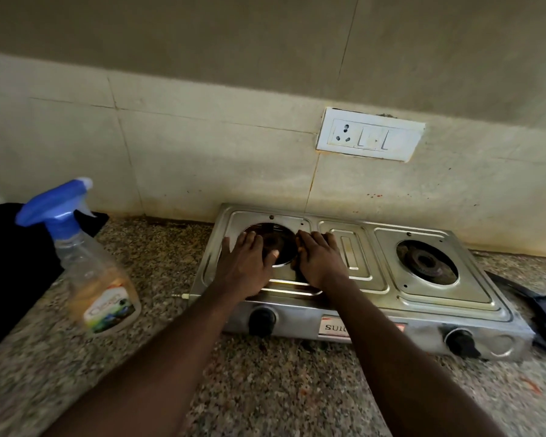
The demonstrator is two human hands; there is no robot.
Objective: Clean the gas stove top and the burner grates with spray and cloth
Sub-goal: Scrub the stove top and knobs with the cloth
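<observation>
Entry: we are laying left hand and right hand flat, empty, apart on the stove, flanking its left burner, seemingly to steady it, while spray and cloth are standing leftward on the desk.

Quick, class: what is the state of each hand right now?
Left hand: open, flat on the stove top by the left burner.
Right hand: open, resting on the stove top; holds nothing visible.

Stove: pressed sheet metal, glossy, brown-stained round left burner opening. Front knobs: black matt plastic. Left of stove, spray bottle: clear plastic, blue plastic trigger head. Beneath stove, countertop: speckled stone.
</observation>
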